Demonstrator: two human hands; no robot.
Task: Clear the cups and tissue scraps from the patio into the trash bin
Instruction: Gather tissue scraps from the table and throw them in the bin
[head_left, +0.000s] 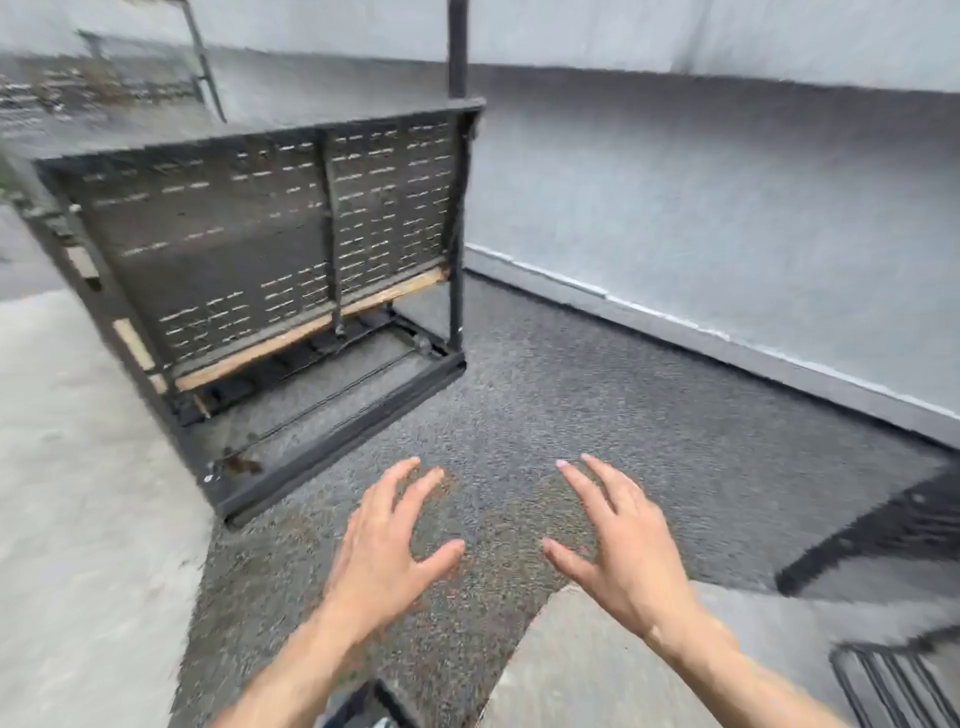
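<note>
Patio floor (597, 395) dark, gravelly; black metal frame (270, 249) at left. No cups, tissue scraps or bin visible. Left hand (384, 545), right hand (618, 540) spread, empty. Scraps likely light, soft: pinch gently.

Looking forward and steeply down from head height, wide-angle and motion-blurred, bending straight lines at the edges. Taking in both bare forearms from the bottom edge, left hand (387, 540) and right hand (621, 540) close beneath the lens. Facing a black perforated metal frame (270, 244) near on the left, grey wall (727, 208) beyond, dark gravel ground (597, 405) filling the middle
</note>
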